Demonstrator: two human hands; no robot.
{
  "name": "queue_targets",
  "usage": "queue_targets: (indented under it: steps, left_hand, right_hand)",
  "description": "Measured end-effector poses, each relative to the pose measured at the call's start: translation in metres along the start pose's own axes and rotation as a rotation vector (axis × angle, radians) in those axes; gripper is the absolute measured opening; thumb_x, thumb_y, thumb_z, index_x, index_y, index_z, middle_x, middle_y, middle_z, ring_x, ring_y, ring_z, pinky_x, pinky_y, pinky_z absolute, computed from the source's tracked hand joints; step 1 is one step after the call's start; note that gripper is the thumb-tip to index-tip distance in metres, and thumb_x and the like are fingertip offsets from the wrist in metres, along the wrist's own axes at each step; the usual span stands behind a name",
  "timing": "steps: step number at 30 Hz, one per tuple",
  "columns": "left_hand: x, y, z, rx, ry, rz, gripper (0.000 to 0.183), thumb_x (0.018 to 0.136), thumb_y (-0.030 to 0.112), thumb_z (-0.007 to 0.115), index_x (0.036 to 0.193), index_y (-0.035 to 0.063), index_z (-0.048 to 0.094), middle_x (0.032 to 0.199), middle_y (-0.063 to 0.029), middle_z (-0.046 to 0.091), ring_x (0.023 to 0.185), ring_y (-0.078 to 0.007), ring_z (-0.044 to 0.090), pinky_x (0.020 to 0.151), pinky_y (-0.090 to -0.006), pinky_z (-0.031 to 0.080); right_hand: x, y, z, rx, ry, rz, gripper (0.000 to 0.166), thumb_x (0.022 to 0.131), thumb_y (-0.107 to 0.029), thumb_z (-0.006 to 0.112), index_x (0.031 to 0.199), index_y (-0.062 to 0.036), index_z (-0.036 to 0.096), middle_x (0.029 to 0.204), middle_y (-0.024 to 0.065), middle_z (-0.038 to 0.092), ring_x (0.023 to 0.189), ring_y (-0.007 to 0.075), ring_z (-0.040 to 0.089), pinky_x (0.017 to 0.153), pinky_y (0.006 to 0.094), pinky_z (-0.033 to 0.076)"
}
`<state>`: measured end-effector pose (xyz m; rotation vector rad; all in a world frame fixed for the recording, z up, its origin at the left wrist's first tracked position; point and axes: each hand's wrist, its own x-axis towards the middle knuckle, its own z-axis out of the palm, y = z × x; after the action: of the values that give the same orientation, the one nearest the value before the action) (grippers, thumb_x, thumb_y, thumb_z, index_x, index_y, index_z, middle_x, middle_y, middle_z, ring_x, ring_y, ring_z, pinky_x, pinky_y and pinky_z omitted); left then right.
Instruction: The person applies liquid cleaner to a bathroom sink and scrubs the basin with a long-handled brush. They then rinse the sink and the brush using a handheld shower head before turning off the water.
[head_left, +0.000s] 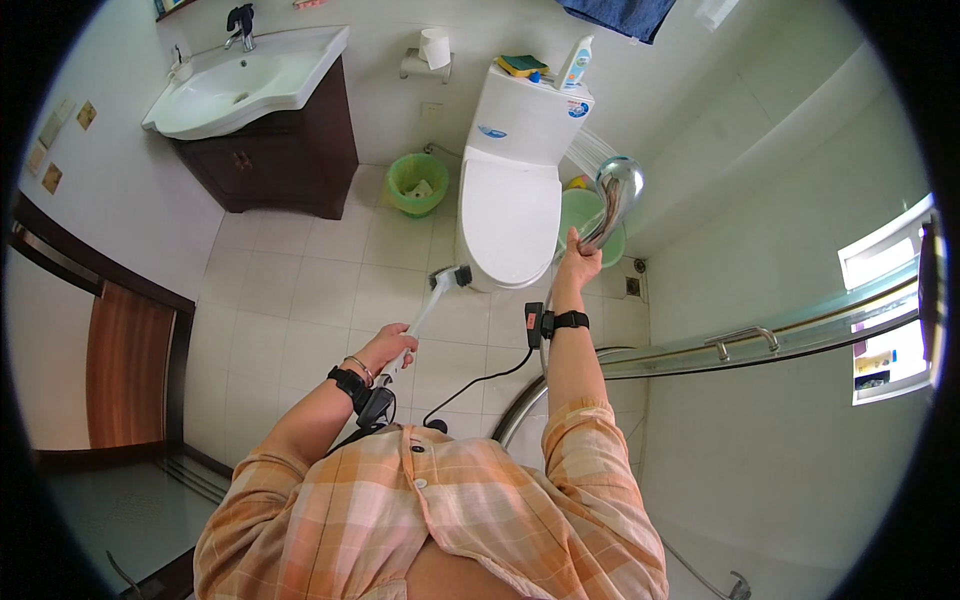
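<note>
My left hand (388, 348) is closed round the white handle of a scrub brush (427, 307), whose dark bristles are beside the toilet's base. In my right hand (579, 264) is a chrome handheld shower head (616, 191), raised above a green plastic basin (592, 219). Water sprays from it towards the wall side of the toilet tank. The white toilet (510, 214) has its lid down. On the tank top lie a green and yellow scouring sponge (523, 65) and a small blue item, with a white cleaner bottle (576, 64) upright beside them.
A lined green wastebasket (418, 185) stands left of the toilet, and a sink (247, 90) on a dark wooden cabinet (277, 157) is further left. A curved glass shower panel (810, 334) is at my right. The shower hose hangs past my right forearm. Tiled floor (315, 292) lies before me.
</note>
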<state>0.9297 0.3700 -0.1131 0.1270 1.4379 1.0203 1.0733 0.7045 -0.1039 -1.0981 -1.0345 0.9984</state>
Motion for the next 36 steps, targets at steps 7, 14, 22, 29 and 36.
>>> queue_targets:
  steps: [7,14,22,29,36]
  left_hand:
    - [0.003,-0.004,-0.002,-0.012,-0.028,0.01,0.027,0.078,0.002,0.059,0.104,-0.0021,0.051,0.07,-0.004,0.052,0.048,-0.012,0.051,0.041,-0.0263,0.043]
    - [-0.004,0.002,0.001,-0.002,-0.015,0.024,0.019,0.077,0.002,0.058,0.095,-0.0027,0.053,0.069,-0.0055,0.053,0.047,-0.0127,0.052,0.041,-0.0269,0.044]
    - [-0.004,0.004,0.0,0.027,-0.022,0.014,0.023,0.078,0.002,0.058,0.099,-0.0041,0.053,0.069,-0.0055,0.053,0.048,-0.0126,0.052,0.042,-0.0269,0.044]
    - [0.0,0.002,-0.001,0.035,-0.038,0.003,0.032,0.078,0.003,0.058,0.107,-0.0055,0.051,0.07,-0.0053,0.052,0.048,-0.0118,0.052,0.042,-0.0258,0.044]
    - [0.005,-0.006,-0.006,0.009,-0.048,-0.001,0.037,0.077,0.003,0.059,0.111,-0.0059,0.047,0.073,-0.0058,0.052,0.049,-0.0111,0.052,0.041,-0.0251,0.044]
  right_hand:
    - [0.0,-0.002,0.004,0.042,-0.039,-0.007,0.042,0.077,-0.005,0.076,0.067,-0.009,0.035,0.066,-0.0041,0.038,0.061,0.0096,0.037,0.06,0.0233,0.038]
    - [-0.01,-0.009,-0.007,-0.2,-0.084,0.063,0.043,0.075,-0.012,0.08,0.068,-0.0092,0.038,0.068,-0.0013,0.045,0.064,0.0109,0.041,0.061,0.0262,0.039]
    - [-0.013,0.008,-0.025,-0.324,-0.082,0.147,0.042,0.072,-0.016,0.082,0.068,-0.0079,0.041,0.067,-0.0015,0.043,0.062,0.0129,0.039,0.058,0.0292,0.038]
    - [-0.008,0.034,-0.055,-0.272,-0.072,0.12,0.036,0.071,-0.008,0.081,0.071,-0.0038,0.045,0.067,-0.0005,0.046,0.06,0.0121,0.041,0.057,0.0276,0.04]
    - [-0.02,0.043,-0.094,-0.497,-0.088,0.132,0.038,0.07,-0.014,0.082,0.071,-0.0035,0.045,0.065,0.0008,0.047,0.059,0.0141,0.041,0.055,0.0308,0.039]
